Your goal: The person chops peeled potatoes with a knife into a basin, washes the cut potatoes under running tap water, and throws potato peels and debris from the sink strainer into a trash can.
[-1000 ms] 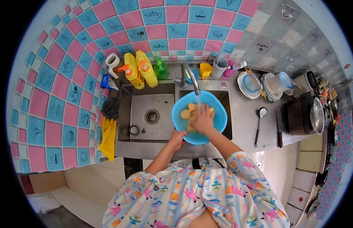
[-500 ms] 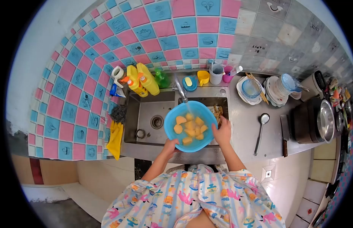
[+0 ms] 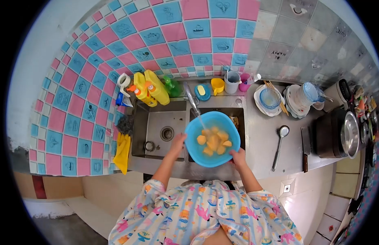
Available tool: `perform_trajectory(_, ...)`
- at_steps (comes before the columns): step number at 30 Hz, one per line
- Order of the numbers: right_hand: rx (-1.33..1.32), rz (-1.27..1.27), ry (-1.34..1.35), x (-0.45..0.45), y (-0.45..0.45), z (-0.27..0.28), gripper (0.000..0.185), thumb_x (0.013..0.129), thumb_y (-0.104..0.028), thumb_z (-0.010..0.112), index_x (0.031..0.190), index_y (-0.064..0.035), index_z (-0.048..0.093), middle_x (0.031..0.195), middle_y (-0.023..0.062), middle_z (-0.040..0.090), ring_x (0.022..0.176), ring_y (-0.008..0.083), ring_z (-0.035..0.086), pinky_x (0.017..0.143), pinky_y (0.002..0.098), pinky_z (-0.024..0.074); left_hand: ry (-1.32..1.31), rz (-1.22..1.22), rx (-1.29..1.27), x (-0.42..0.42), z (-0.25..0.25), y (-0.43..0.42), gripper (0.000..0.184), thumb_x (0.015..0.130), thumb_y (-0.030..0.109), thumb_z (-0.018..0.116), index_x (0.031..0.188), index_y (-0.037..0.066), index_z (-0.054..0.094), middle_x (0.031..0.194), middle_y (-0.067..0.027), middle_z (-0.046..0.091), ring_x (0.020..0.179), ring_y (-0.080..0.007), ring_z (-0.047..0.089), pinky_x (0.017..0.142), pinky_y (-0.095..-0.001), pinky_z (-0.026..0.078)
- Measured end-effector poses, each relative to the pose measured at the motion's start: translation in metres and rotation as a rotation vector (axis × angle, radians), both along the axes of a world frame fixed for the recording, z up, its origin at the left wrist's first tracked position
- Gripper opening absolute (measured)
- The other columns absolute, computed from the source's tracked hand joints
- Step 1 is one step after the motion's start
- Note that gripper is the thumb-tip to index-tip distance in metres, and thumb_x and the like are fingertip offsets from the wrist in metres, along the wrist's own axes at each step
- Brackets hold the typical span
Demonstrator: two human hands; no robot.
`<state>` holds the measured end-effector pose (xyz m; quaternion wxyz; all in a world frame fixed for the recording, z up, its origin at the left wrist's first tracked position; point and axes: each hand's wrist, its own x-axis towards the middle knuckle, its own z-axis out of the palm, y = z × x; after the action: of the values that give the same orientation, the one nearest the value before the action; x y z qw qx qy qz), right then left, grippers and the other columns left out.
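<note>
A blue basin (image 3: 192, 152) holds water and several orange-yellow chunks (image 3: 213, 142), above the right sink compartment. Water runs into it from the metal faucet (image 3: 190, 96). My left hand (image 3: 178, 143) is at the basin's left side, its fingers partly hidden by the rim and too small to read clearly. On the lower right rim, my right hand (image 3: 238, 157) grips the basin, thumb toward the rim. Some brownish scraps (image 3: 235, 121) show in the compartment behind the basin's right edge.
The left sink compartment (image 3: 156, 126) has a drain. Yellow bottles (image 3: 158, 87), a soap dish (image 3: 202, 92) and a yellow cup (image 3: 217, 85) line the back. To the right are stacked bowls (image 3: 306, 94), a ladle (image 3: 280, 143), a knife (image 3: 305, 145) and a dark appliance (image 3: 329, 134).
Earlier my right hand was among the chunks, then beside the basin; now it is at the lower right rim. The basin has shifted right and turned, and my left hand has moved up its left side.
</note>
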<state>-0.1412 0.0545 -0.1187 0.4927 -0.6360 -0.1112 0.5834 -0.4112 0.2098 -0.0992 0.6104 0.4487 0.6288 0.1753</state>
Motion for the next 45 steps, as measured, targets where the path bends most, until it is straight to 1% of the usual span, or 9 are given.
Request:
perform_trajectory(2,-0.022,-0.025,-0.062,-0.004,0.001,0.018,0.024,0.076,-0.002,0.052,0.099,0.0050,0.057,0.065,0.0126,0.061,0.040,0.0182,0.053,0.033,0.0270,0.0389,-0.039,0.058,0.243,-0.008,-0.027,0.045,0.053,0.087,0.028,0.059,0.129,-0.001,0.047,0.124,-0.0168,0.057,0.120,-0.0255,0.052,0.098,-0.0385,0.042)
perform_trajectory(6,-0.119,-0.097,0.031,-0.019,-0.002,0.003,0.019,0.074,-0.003,0.052,0.091,0.0040,0.058,0.060,0.0106,0.059,0.038,0.0177,0.052,0.032,0.0264,0.0389,-0.032,-0.162,0.555,0.008,-0.025,0.129,0.054,0.087,0.021,0.057,0.133,-0.002,0.044,0.130,-0.0209,0.053,0.123,-0.0293,0.050,0.100,-0.0366,0.040)
perform_trajectory(12,-0.067,-0.247,0.199,-0.053,-0.003,0.021,0.026,0.076,-0.003,0.051,0.101,0.0058,0.053,0.071,0.0123,0.060,0.044,0.0193,0.054,0.034,0.0249,0.0370,0.299,-0.355,0.608,0.054,-0.055,0.228,0.059,0.082,0.017,0.058,0.135,-0.002,0.041,0.133,-0.0207,0.050,0.123,-0.0324,0.048,0.102,-0.0375,0.039)
perform_trajectory(15,-0.044,-0.280,0.170,-0.059,-0.002,0.023,0.023,0.076,-0.003,0.053,0.098,0.0042,0.054,0.071,0.0112,0.060,0.045,0.0183,0.055,0.034,0.0241,0.0382,-0.073,-0.107,0.369,0.071,-0.089,0.250,0.062,0.078,0.013,0.059,0.136,-0.001,0.040,0.132,-0.0186,0.050,0.122,-0.0307,0.048,0.100,-0.0366,0.038)
perform_trajectory(25,-0.057,-0.400,0.094,-0.073,0.003,0.025,0.021,0.074,-0.003,0.055,0.094,0.0034,0.055,0.069,0.0108,0.060,0.043,0.0181,0.054,0.033,0.0246,0.0382,-0.269,-0.083,0.158,0.063,-0.039,0.237,0.062,0.078,0.012,0.057,0.137,0.001,0.042,0.122,-0.0081,0.053,0.106,-0.0188,0.051,0.095,-0.0300,0.036)
perform_trajectory(31,-0.037,-0.414,0.097,-0.079,0.004,0.026,0.020,0.075,-0.004,0.055,0.093,0.0036,0.054,0.067,0.0117,0.060,0.043,0.0181,0.054,0.033,0.0259,0.0385,-0.464,0.024,0.214,0.052,-0.090,0.231,0.038,0.078,-0.003,0.052,0.116,0.003,0.053,0.107,-0.0049,0.058,0.100,-0.0186,0.053,0.086,-0.0292,0.041)
perform_trajectory(34,-0.036,-0.416,0.105,-0.079,0.002,0.027,0.019,0.075,-0.004,0.054,0.092,0.0037,0.054,0.066,0.0114,0.059,0.042,0.0177,0.053,0.033,0.0259,0.0385,-0.465,0.023,0.284,0.052,-0.100,0.236,0.043,0.078,-0.007,0.051,0.119,0.006,0.052,0.113,-0.0057,0.057,0.105,-0.0190,0.053,0.090,-0.0288,0.039)
perform_trajectory(40,-0.025,-0.474,0.172,-0.071,-0.011,0.016,0.016,0.076,-0.004,0.054,0.091,0.0036,0.055,0.065,0.0114,0.059,0.041,0.0184,0.053,0.033,0.0257,0.0385,-0.136,-0.122,0.485,0.041,-0.088,0.220,0.050,0.076,-0.012,0.051,0.122,0.009,0.049,0.119,-0.0052,0.052,0.109,-0.0183,0.050,0.092,-0.0278,0.038)
perform_trajectory(45,-0.011,-0.532,0.177,-0.037,-0.033,0.019,0.017,0.076,-0.004,0.054,0.091,0.0040,0.056,0.065,0.0117,0.059,0.041,0.0190,0.054,0.032,0.0255,0.0382,-0.061,-0.217,0.508,0.000,-0.096,0.166,0.047,0.078,0.002,0.061,0.124,0.007,0.052,0.114,-0.0087,0.058,0.104,-0.0210,0.057,0.086,-0.0321,0.047)
